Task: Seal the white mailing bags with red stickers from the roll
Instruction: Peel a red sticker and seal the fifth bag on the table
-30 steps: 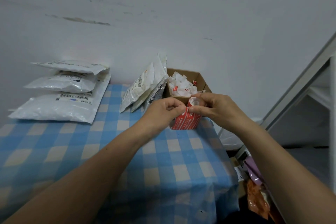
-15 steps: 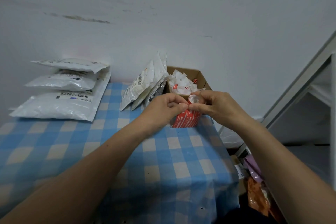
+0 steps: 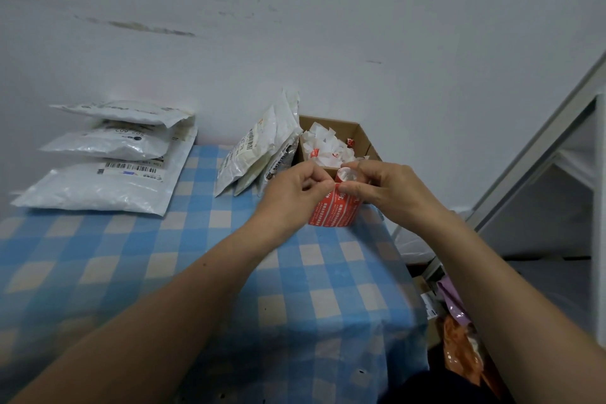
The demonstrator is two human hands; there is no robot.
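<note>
We still pinch the top of the red sticker strip (image 3: 333, 211) with our left hand (image 3: 293, 193), our right hand (image 3: 390, 193) gripping the roll (image 3: 347, 174); neither has shifted much. The strip hangs over the checked table (image 3: 164, 256), with the white bags (image 3: 98, 187) stacked well to the left.

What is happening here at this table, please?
A person holds the red sticker roll with both hands above a checked table. The right hand grips the rolled end, and the left hand pinches the top edge of the hanging strip, apparently to peel a sticker. Behind them is a box of white paper scraps. White bags lie stacked at the left, and more lean on the box. No bag is in hand.
</note>
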